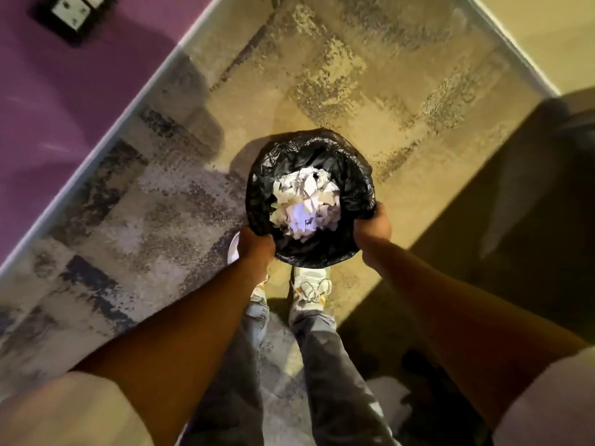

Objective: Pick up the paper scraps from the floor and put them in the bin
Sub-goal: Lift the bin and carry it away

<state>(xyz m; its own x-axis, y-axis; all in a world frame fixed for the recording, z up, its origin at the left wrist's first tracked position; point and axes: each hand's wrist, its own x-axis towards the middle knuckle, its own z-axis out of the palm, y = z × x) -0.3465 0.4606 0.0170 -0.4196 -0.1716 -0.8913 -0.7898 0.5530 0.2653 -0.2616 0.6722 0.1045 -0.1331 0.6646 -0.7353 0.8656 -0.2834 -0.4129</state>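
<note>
Pale short sleeves at the bottom corners, both bare forearms reaching forward and down.

Legs in grey trousers (325, 365) between the arms; light lace-up trainers (310, 289) below the bin's near edge, standing on the rug.

Left hand (256, 244): fingers curled round the near-left rim of the bin, gripping the black liner.

Right hand (373, 225): fingers curled round the near-right rim, gripping the liner likewise.

Bin (351, 178): round, lined with a glossy black bag folded over the rim, held between both hands in front of the feet.

Paper scraps (306, 204): white, crumpled and torn, heaped inside the bin, filling its middle.

Rug (354, 91): beige and grey mottled pattern, pale border, beneath and beyond the bin.

Floor (48, 107): purple, left of the rug; a dark square object with a white centre (72, 14) at the far left corner, blurred.
</note>
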